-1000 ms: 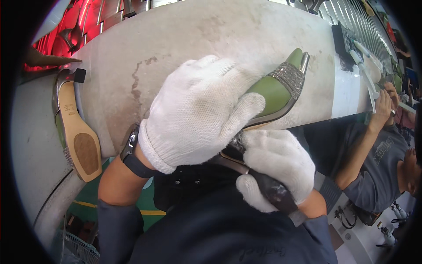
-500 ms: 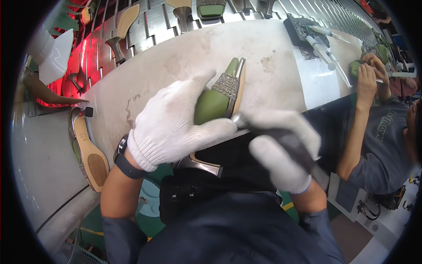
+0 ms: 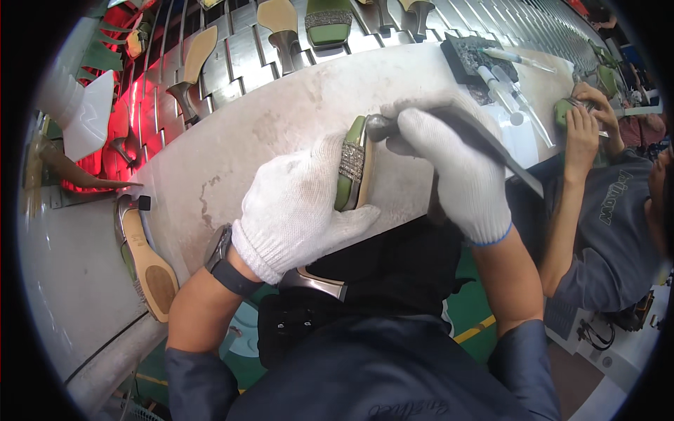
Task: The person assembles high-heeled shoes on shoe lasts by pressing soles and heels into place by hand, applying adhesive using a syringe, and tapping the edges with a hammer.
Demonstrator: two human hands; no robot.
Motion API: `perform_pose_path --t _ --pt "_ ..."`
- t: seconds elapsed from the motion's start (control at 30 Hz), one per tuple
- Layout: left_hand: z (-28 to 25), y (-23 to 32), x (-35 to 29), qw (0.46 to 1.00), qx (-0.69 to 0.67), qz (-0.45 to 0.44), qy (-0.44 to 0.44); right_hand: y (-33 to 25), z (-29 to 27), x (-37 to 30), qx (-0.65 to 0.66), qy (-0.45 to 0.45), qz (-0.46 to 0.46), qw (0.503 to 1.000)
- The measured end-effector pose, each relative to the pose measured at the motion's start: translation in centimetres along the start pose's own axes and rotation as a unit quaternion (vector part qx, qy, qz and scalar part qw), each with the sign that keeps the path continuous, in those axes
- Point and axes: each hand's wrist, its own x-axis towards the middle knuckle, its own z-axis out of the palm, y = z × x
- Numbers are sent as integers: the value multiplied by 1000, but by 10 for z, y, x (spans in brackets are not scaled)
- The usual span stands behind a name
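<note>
My left hand [image 3: 291,200], in a white knit glove, is wrapped round a green high-heeled shoe [image 3: 348,189] with a glittery band. The toe points away from me, and the metallic heel shows below my wrist, over my lap. My gloved right hand [image 3: 460,151] grips a dark metal hammer [image 3: 382,128]. Its rounded face lies at the rim of the shoe's toe, seemingly touching it. A long flat dark end of the hammer reaches back to the right past my hand. The palm side of my left hand is hidden.
A pale stained worktable [image 3: 260,133] curves round me. Behind it runs a slatted metal conveyor [image 3: 242,52] bearing several shoes. Another shoe [image 3: 151,263] lies sole-out at left. Syringes [image 3: 516,98] rest by a dark block [image 3: 467,59] at right, near a co-worker's hands [image 3: 586,126].
My right hand and the hammer have moved up and away, from the shoe's near side to its toe. My left hand and the shoe have shifted slightly, the shoe turning more upright.
</note>
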Motion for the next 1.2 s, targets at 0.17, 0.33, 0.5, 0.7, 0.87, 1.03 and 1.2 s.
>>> perform_pose_path --t 0.17,0.33,0.5,0.7,0.87,1.03,1.2 --pt "-9 1 -3 1000 17 -19 -18 21 6 13 154 80 138 975" --pt "-44 6 -27 954 -130 65 261 17 15 5 150 75 94 981" --pt "-78 28 -33 933 -218 264 113 9 15 1 134 66 88 985" --pt "-44 42 -36 932 -215 230 180 -66 16 -62 86 67 -117 987" --pt "-32 50 -27 917 -187 233 263 -99 -6 -68 90 -153 -309 934" --pt "-25 45 -31 920 -152 246 265 -127 -5 -71 43 -123 -165 978" --pt "-23 42 -38 898 -157 283 298 -144 -5 -58 67 -111 -94 987"
